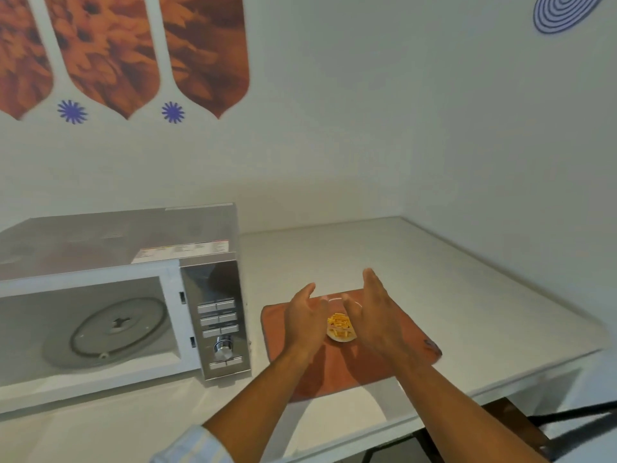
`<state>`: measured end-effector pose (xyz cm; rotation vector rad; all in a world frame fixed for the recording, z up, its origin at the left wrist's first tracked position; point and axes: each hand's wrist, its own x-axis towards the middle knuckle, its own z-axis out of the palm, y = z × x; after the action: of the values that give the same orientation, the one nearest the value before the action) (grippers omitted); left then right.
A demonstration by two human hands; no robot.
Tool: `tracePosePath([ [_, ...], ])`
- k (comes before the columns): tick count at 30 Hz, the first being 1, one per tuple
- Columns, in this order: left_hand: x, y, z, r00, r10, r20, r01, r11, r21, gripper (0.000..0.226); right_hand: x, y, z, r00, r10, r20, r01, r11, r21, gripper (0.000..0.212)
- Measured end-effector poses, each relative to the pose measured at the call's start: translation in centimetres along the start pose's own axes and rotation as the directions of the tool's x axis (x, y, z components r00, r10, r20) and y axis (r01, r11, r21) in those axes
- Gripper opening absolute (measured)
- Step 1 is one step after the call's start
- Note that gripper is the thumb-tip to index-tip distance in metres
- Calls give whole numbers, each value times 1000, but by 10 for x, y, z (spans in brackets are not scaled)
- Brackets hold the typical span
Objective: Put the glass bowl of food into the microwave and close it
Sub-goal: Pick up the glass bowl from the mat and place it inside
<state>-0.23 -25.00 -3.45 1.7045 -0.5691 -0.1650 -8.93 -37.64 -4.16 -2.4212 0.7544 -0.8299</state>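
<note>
a glass bowl of food (340, 325) sits on an orange cloth (347, 359), right of the open microwave (100, 315). the left hand (305, 315) and right hand (377, 315) flank it — both open, palms inward, equally near, not yet gripping.

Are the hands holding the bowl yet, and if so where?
Not clearly. The left hand and right hand are open, flanking the glass bowl on the orange cloth. Contact with its sides cannot be told; it looks unlifted.
</note>
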Motion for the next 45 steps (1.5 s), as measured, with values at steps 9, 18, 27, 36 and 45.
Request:
tracePosePath([
  [9, 23, -43, 41, 931, -365, 27, 355, 883, -308, 46, 6, 46, 35, 930, 305, 207, -360, 872, 333, 56],
  [18, 11, -62, 51, 915, -400, 49, 381, 817, -433, 34, 0, 40, 53, 882, 371, 290, -470, 656, 591, 55],
  [27, -8, -40, 20, 915, -400, 47, 378, 813, -443, 39, -19, 12, 43, 908, 300, 292, -418, 648, 636, 49],
  [36, -60, 3, -62, 947, -316, 48, 303, 838, -453, 30, -72, -65, 18, 943, 217, 251, -332, 623, 709, 39],
  [45, -117, 18, -162, 957, -281, 64, 279, 845, -457, 50, -136, -147, 24, 969, 121, 213, -240, 649, 722, 44],
])
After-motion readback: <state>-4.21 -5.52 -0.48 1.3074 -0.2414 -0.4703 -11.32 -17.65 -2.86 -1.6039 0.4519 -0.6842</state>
